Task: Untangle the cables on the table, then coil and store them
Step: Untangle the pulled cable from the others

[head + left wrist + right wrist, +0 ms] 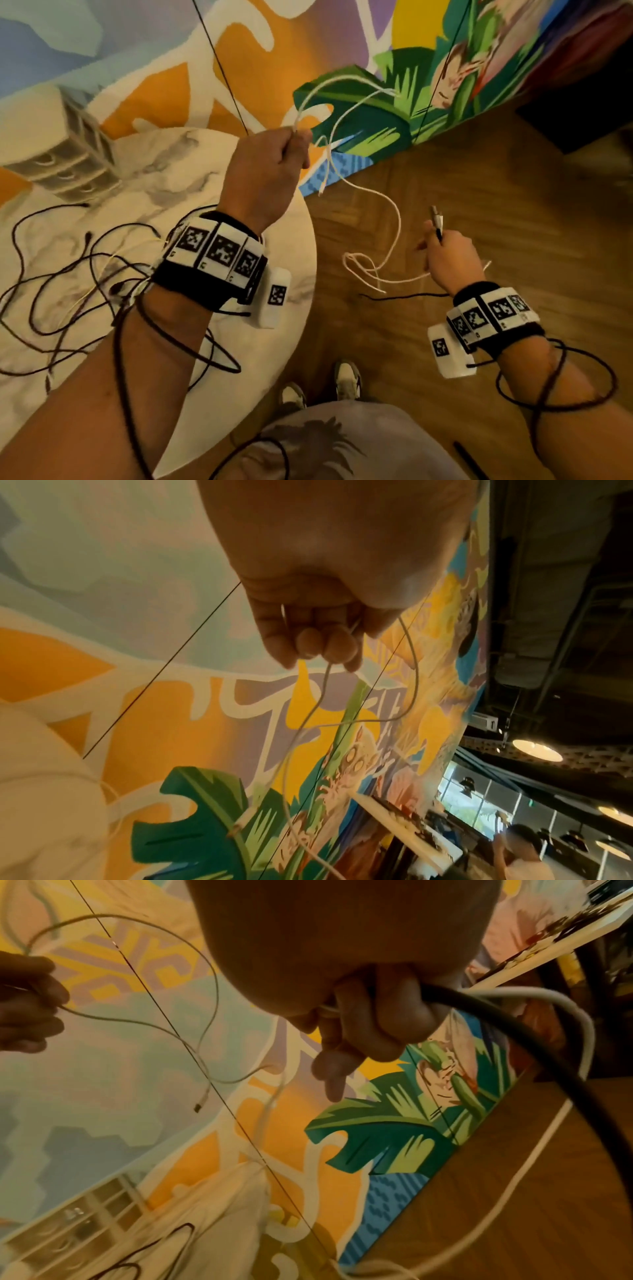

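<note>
Gripping a white cable (363, 192) in curled fingers, left hand (270, 168) raised above the edge of the round marble table (191, 161), thumb and fingers closed tight round the strand, loops arcing up from the fist and trailing down toward the wooden floor (479, 212). Lower and to the right, right hand (445, 253) clenched round a black cable (404, 296) and the far part of the same white one, metal plugs (437, 219) poking up above the knuckles, index finger loosely extended in the wrist view. Sprawled across the tabletop, a tangle of dark cables (61, 274) with thin pale strands among them. Beyond, near the table's far side, a small set of drawers (68, 154) against the painted wall (239, 51).
</note>
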Demonstrator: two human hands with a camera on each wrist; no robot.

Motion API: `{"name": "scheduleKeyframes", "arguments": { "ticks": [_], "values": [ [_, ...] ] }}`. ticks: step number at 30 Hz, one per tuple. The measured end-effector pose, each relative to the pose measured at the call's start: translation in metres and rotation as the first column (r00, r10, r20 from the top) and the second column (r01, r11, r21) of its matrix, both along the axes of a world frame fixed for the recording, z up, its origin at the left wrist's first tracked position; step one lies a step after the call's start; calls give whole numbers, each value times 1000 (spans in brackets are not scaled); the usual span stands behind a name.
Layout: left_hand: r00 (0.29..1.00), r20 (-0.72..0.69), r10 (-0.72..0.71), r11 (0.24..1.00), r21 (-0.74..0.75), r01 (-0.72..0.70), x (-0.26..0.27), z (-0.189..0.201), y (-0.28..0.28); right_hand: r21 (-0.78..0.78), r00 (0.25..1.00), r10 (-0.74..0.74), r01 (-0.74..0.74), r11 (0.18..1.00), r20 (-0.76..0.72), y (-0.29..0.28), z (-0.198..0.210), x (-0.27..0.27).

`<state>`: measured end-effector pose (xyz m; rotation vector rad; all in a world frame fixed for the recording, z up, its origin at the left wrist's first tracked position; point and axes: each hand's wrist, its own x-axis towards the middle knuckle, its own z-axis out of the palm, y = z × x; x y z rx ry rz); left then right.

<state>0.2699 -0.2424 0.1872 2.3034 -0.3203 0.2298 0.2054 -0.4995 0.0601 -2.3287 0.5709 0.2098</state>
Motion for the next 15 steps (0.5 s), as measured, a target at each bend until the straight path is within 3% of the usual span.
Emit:
{"name": "scheduleKeyframes", "arguments": {
  "ticks": [3,5,7,9,11,13,15],
  "values": [
    [981,-192,-2,941,332,66,1,-26,-14,-3,999,-6,6,1000,-33,-12,0,-9],
    [991,-126,36,963,270,-1,6,-31,-27,-27,998,-49,48,998,-35,-32,-1,-16],
    [984,52,168,982,77,-172,12,-21,-19,-51,997,-63,61,997,-53,-39,0,-22],
    [982,58,179,982,44,-182,20,-23,-17,-76,995,-91,88,993,-50,-54,1,-29],
    [988,-137,70,969,243,-36,18,-45,-22,-82,992,-118,115,990,-34,-66,4,-35],
    [895,-444,-39,874,418,246,11,-87,-26,-72,991,-130,128,989,-18,-75,9,-39],
    [793,-609,5,752,525,398,1,-119,-33,-48,992,-121,122,991,18,-78,18,-41]
  ]
}}
